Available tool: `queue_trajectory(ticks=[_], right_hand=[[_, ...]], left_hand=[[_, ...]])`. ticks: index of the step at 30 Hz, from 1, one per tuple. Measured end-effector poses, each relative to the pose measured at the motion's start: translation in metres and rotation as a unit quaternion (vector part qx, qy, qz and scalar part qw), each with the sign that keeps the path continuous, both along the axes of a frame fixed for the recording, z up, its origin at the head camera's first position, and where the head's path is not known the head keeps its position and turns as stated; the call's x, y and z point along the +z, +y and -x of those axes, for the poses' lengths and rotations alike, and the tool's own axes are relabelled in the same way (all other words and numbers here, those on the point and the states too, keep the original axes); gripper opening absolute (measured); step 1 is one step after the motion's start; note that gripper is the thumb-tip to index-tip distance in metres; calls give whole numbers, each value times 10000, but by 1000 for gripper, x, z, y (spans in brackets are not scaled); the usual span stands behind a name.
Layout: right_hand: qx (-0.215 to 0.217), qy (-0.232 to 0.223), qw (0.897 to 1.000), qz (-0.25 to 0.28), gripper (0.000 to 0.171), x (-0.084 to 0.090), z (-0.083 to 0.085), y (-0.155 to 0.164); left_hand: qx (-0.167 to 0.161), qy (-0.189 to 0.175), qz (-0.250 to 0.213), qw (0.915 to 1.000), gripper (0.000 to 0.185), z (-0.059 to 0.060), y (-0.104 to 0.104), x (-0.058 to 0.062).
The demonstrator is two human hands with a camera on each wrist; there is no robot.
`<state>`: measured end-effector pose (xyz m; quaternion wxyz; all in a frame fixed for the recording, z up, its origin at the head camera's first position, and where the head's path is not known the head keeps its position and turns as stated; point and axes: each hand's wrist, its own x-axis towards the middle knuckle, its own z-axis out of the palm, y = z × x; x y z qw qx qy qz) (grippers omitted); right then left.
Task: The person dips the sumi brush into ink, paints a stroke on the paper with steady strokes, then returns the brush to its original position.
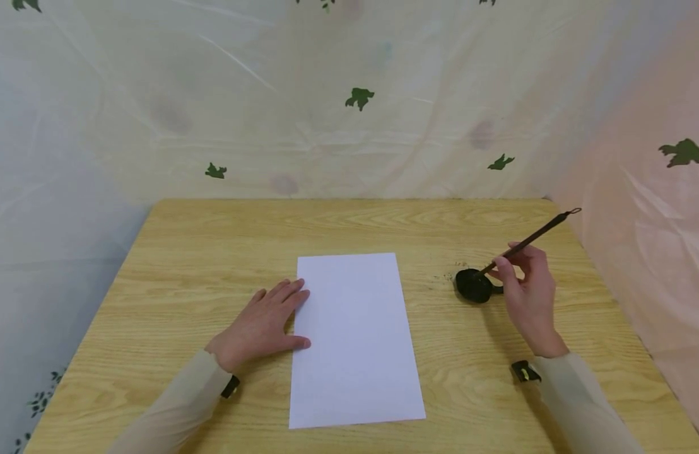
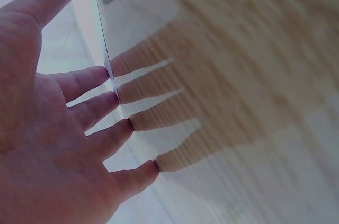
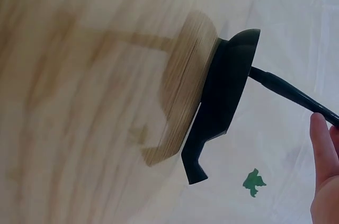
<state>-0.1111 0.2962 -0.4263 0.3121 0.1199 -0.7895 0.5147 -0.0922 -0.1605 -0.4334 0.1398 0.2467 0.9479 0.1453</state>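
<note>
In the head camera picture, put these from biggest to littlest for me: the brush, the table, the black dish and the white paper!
1. Table
2. White paper
3. Black dish and brush: too close to rank, since the brush looks longer but much thinner.

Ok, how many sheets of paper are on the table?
1: the white sheet on the table, with the left hand at its left edge and the black dish to its right. Any sheet stacked underneath would be hidden.
</note>
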Motion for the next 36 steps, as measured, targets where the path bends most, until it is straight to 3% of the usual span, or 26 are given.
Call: queue_trajectory(ticks=[21,36], right_hand=[[-201,-26,9997,118,33,-6,6,2],[-225,-18,9996,156,29,-1,6,3]], left_hand=[[-21,18,41,10000,90,0,0,3],[-13,-64,-1,10000,90,1,-1,4]])
